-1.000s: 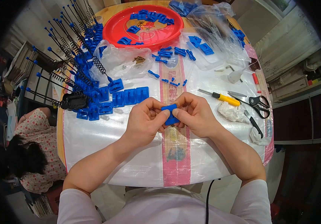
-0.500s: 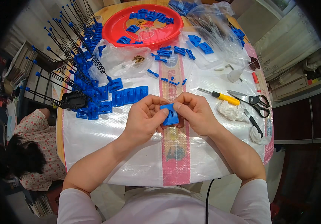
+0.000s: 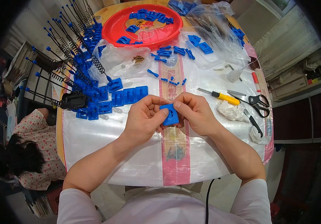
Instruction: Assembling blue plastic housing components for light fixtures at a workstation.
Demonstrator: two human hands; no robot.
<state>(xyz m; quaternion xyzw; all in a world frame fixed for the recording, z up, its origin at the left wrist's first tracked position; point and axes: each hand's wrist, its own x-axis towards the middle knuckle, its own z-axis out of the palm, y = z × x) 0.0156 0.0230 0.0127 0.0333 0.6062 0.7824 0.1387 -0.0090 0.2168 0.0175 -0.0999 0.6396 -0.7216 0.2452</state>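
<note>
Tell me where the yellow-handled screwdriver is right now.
In the head view, the yellow-handled screwdriver lies on the table's right side, just beyond the right hand, left of the scissors.

Bare sheet (image 3: 104, 149) near; blue parts (image 3: 125, 96) beyond.

The person wears a pale pink, near-white top with short sleeves that end above the elbows, leaving both forearms bare. The left hand (image 3: 142, 117) and the right hand (image 3: 197, 114) are bare too, with no gloves, rings or watch showing. A thin dark cable hangs down in front of the shirt, below the hands.
</note>
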